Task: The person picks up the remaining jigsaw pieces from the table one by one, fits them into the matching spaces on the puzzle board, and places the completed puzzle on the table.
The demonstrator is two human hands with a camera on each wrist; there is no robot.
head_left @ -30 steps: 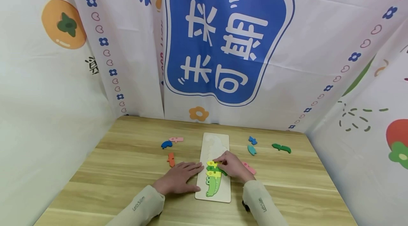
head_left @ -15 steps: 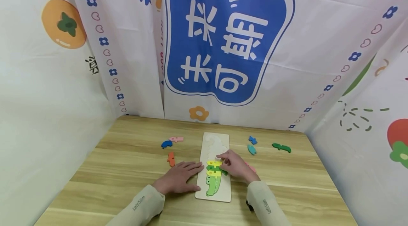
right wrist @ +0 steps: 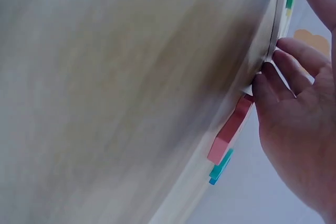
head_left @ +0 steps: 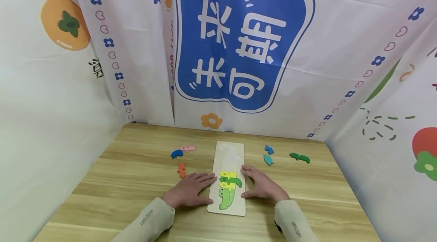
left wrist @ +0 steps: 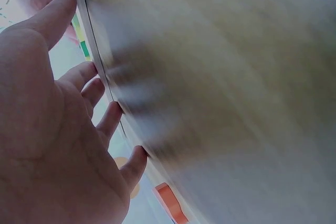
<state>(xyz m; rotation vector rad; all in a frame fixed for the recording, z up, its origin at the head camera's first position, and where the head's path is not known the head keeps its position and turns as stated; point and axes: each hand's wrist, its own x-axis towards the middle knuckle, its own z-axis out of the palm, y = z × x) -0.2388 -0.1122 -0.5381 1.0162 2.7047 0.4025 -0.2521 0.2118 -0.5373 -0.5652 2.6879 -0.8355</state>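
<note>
Patterned cloth [head_left: 225, 56] backs the desk's [head_left: 119, 170] far edge. Left hand [head_left: 189, 190] and right hand [head_left: 262, 185], grips spread, touch opposite sides of the puzzle board [head_left: 239, 204], probably steadying it.

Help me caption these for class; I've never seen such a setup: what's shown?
No machine: just a person's bare left hand and right hand. The wide view comes from a head-worn camera, the close ones from a camera on each wrist. On the wooden table lies a crocodile puzzle board holding a head piece, two yellow pieces and a green piece. An orange piece and a teal piece are among those lying loose on either side. Both hands touch the board's edges; neither holds a piece.
</note>
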